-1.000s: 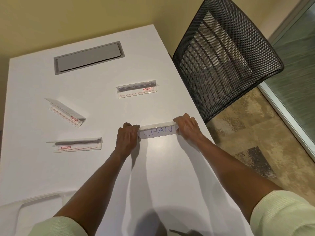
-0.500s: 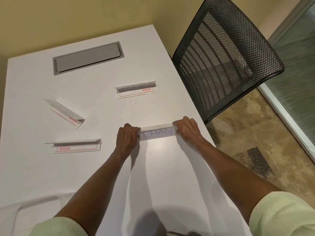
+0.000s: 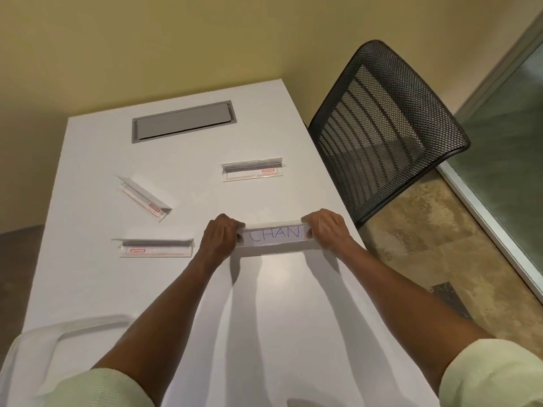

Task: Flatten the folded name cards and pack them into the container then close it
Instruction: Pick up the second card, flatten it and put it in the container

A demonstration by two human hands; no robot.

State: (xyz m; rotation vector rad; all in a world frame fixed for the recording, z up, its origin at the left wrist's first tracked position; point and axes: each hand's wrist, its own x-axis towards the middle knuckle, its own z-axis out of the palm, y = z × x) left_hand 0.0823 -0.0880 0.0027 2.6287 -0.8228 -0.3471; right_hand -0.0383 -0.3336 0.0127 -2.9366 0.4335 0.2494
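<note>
A folded clear name card (image 3: 274, 237) with "CHAN" written in blue stands near the right edge of the white table (image 3: 182, 289). My left hand (image 3: 220, 236) grips its left end and my right hand (image 3: 327, 229) grips its right end. Three more folded name cards lie on the table: one at the left (image 3: 155, 248), one tilted further back on the left (image 3: 144, 198), one behind the held card (image 3: 252, 170). A translucent container (image 3: 58, 336) sits at the near left corner, partly out of view.
A grey cable hatch (image 3: 183, 121) is set into the far part of the table. A black mesh chair (image 3: 388, 130) stands close to the table's right edge. Patterned floor and a glass wall lie to the right.
Both hands stay on the ends of the "CHAN" card, which sits slightly nearer to me. The camera has tilted up, showing more wall.
</note>
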